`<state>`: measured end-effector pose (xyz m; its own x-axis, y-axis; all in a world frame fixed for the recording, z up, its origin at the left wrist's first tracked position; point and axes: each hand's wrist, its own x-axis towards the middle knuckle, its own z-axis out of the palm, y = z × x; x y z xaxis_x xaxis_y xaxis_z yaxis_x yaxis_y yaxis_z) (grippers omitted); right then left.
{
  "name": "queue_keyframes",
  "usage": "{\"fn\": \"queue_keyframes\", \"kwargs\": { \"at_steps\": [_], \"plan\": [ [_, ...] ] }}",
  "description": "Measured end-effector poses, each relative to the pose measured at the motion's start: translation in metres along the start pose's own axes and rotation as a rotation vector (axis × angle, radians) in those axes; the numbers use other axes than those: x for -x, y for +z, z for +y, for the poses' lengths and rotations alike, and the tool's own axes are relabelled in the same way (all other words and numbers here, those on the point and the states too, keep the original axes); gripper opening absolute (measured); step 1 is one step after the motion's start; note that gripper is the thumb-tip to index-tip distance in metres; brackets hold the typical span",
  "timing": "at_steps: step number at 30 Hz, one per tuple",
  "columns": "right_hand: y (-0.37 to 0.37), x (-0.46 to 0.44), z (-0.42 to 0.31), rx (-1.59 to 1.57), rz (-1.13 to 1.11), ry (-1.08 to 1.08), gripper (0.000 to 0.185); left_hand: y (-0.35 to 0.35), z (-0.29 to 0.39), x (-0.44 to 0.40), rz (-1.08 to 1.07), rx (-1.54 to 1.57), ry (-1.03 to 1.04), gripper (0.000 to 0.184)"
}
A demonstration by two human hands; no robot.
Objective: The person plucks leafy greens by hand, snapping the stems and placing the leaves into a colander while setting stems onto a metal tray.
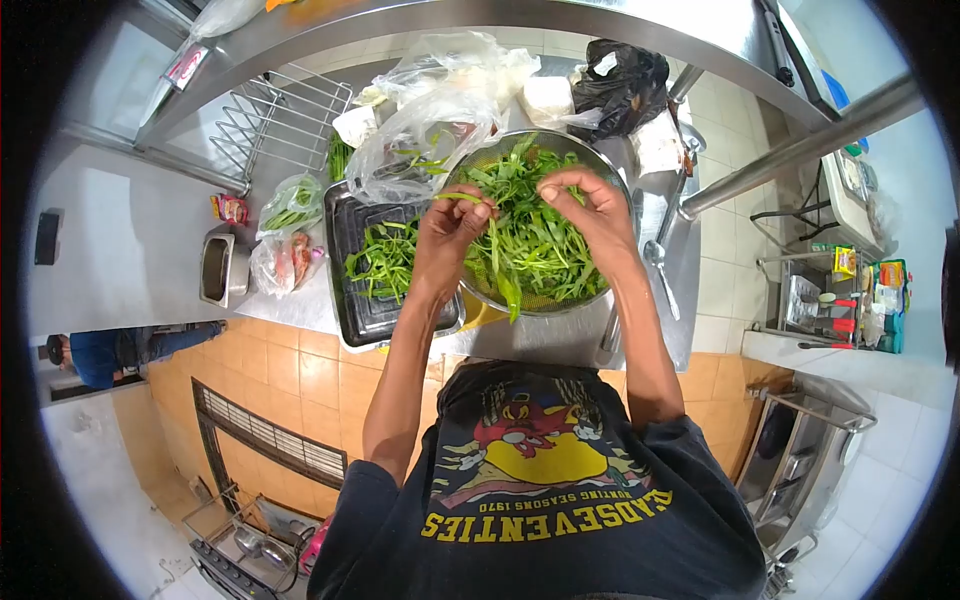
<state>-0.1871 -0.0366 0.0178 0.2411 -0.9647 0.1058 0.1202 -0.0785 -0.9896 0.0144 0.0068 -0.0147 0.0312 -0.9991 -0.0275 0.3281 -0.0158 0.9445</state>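
Observation:
My left hand (455, 232) pinches a leafy green stem (508, 280), which hangs down over a round metal colander (463, 166). Across from it, my right hand (592, 208) is closed with thumb and forefinger together above the same colander; whatever lies between those fingertips is too small to make out. Cut leafy greens (545, 240), long-leaved like water spinach, fill the colander. To the left is a black tray (350, 318) with more green stems (385, 262) in it, partly behind my left forearm.
Clear plastic bags (425, 140) and a black plastic bag (622, 88) crowd the back of the steel table (660, 325). A spoon (660, 270) lies on the right. At left stand a metal container (225, 268) and bagged greens (293, 207). A steel shelf (420, 18) spans overhead. Another person (95, 355) is far left.

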Motion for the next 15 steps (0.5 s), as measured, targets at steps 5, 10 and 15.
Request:
{"fn": "queue_keyframes", "kwargs": {
  "at_steps": [5, 10, 15],
  "plan": [
    [0.011, -0.030, -0.022, 0.424, -0.019, -0.346, 0.011, -0.008, 0.000, 0.009, 0.113, -0.160, -0.012, 0.021],
    [0.050, -0.078, -0.012, 0.440, -0.108, -0.437, 0.012, -0.017, -0.003, 0.022, 0.141, -0.158, -0.059, 0.022],
    [0.086, -0.125, 0.026, 0.499, -0.181, -0.517, 0.010, -0.025, -0.006, 0.025, 0.148, -0.154, -0.042, 0.020]
  ]
}}
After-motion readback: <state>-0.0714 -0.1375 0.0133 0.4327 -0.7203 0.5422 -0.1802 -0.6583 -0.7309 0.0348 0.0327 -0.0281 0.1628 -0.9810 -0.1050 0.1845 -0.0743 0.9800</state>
